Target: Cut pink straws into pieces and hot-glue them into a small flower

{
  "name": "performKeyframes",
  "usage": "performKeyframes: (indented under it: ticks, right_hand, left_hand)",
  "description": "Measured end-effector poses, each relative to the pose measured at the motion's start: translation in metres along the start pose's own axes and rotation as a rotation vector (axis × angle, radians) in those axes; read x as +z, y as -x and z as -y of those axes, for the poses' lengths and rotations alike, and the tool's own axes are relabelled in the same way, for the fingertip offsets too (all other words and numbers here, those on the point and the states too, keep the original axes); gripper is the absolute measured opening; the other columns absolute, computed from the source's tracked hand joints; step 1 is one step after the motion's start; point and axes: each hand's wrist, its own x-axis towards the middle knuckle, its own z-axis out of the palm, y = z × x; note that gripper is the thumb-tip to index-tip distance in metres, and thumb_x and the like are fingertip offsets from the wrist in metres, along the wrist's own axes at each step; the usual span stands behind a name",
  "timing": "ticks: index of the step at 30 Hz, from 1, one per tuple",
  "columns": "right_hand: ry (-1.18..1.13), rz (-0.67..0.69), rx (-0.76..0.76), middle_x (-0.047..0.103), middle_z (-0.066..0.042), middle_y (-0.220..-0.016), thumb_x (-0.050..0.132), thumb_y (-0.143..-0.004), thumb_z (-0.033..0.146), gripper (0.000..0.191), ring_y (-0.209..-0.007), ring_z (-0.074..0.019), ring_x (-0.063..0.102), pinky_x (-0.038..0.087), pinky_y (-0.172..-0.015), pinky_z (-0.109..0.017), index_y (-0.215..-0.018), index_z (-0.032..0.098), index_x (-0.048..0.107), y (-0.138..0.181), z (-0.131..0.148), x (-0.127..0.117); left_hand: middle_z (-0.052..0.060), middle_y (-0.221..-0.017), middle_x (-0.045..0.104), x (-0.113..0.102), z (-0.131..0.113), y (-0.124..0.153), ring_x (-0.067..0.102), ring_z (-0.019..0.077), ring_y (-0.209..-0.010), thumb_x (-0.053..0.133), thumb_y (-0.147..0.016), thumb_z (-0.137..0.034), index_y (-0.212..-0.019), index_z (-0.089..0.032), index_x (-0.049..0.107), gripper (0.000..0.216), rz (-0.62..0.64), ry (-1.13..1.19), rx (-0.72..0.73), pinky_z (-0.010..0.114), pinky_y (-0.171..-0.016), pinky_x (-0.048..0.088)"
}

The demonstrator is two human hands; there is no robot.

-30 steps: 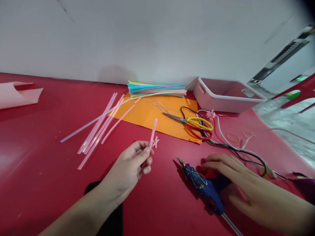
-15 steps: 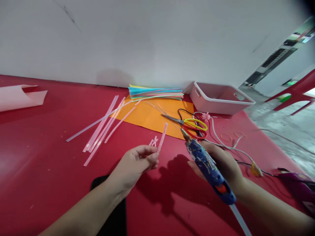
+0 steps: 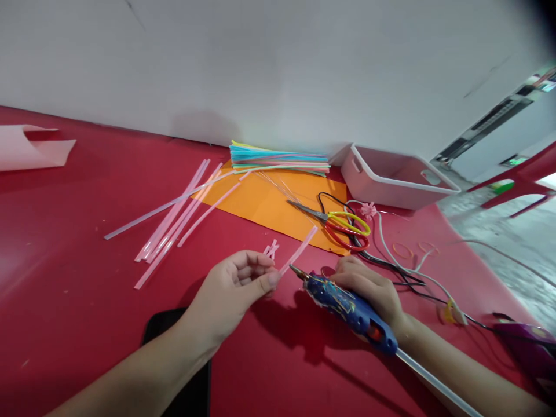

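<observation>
My left hand [image 3: 237, 286] pinches the lower end of a short pink straw piece [image 3: 300, 249], which slants up and to the right above the red table [image 3: 78, 301]. My right hand [image 3: 369, 289] grips a blue glue gun [image 3: 347, 310] with a clear glue stick out its back. The gun's metal tip points left, close to the straw's held end. A small pink straw flower [image 3: 271, 249] lies on the table just beyond my left fingers.
Loose pink straws [image 3: 174, 223] lie at left. An orange sheet [image 3: 264, 202] carries a bundle of coloured straws [image 3: 278, 159] and yellow-red scissors [image 3: 343, 223]. A white tray [image 3: 395, 176], cables [image 3: 403, 266], rubber bands [image 3: 403, 250] and a dark phone [image 3: 174, 370] are around.
My right hand lifted the glue gun off the table and brought its tip down and left to the straw. My left hand tilted the straw further to the right.
</observation>
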Motion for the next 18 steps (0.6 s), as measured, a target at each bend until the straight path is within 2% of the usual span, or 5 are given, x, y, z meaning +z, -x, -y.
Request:
performKeyframes:
  ticks: [5, 9, 18]
  right_hand:
    - [0.052, -0.017, -0.071, 0.064, -0.006, -0.077, 0.052, -0.097, 0.050, 0.033, -0.065, -0.0201, 0.057, 0.047, -0.068, -0.038, -0.107, 0.020, 0.063, -0.0035, -0.0004, 0.0023]
    - [0.071, -0.006, -0.062, 0.065, -0.006, -0.077, 0.056, -0.096, 0.042, 0.025, -0.067, -0.0198, 0.058, 0.046, -0.063, -0.035, -0.105, 0.020, 0.063, -0.0074, 0.0024, 0.0005]
    - [0.085, 0.007, -0.089, 0.067, -0.007, -0.079, 0.062, -0.092, 0.035, 0.021, -0.068, -0.0203, 0.058, 0.045, -0.064, -0.035, -0.106, 0.019, 0.062, -0.0097, 0.0041, 0.0011]
  left_hand:
    - [-0.002, -0.076, 0.072, 0.0006, 0.0015, 0.0017, 0.065, 0.0074, -0.069, 0.089, -0.073, -0.023, -0.086, -0.016, 0.070, 0.024, -0.037, -0.044, 0.076, 0.016, -0.068, 0.053]
    - [-0.002, -0.080, 0.074, 0.0020, 0.0027, 0.0043, 0.068, 0.0072, -0.075, 0.087, -0.075, -0.021, -0.086, -0.017, 0.071, 0.020, -0.073, -0.081, 0.171, 0.013, -0.070, 0.054]
    - [-0.003, -0.079, 0.074, 0.0021, 0.0032, 0.0040, 0.068, 0.0070, -0.074, 0.086, -0.076, -0.019, -0.083, -0.018, 0.068, 0.020, -0.048, -0.072, 0.209, 0.013, -0.069, 0.054]
